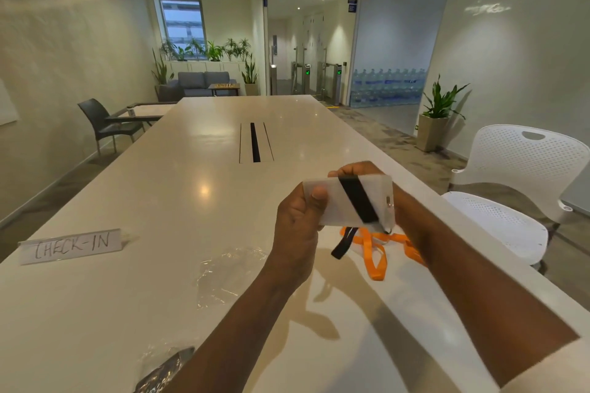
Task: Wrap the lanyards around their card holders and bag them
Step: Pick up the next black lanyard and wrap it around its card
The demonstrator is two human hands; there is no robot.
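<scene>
The card holder (338, 201), a frosted plastic sleeve, is held above the table (159, 201) between both hands, with one turn of the black lanyard (357, 199) laid diagonally across its face. It is gripped at its near-left end by the left hand (298, 220), whose thumb is pressed on the front face while the fingers are curled behind. The far-right end is held by the right hand (357, 169), most of which is hidden behind the holder; only fingertips curling over the top edge are seen, so how tightly it is closed cannot be told exactly.

The loose tail of the black lanyard is seen hanging below the holder, under the hands. If tension is lost, the single turn could slide off towards the metal clip (389, 201) and the wrap could be undone. The dangling tail could also be caught in the orange lanyard (376, 252), which lies tangled on the table just beneath and slightly right of the hands, and the two straps might then be dragged together.

A clear plastic bag (223, 277) is lying flat on the table to the left of the left forearm, apart from both hands; its thin film would probably be hard to open one-handed. A second crumpled bag (166, 367) is seen nearer, beside the left elbow. A "CHECK-IN" sign (71, 246) stands well to the left.
</scene>
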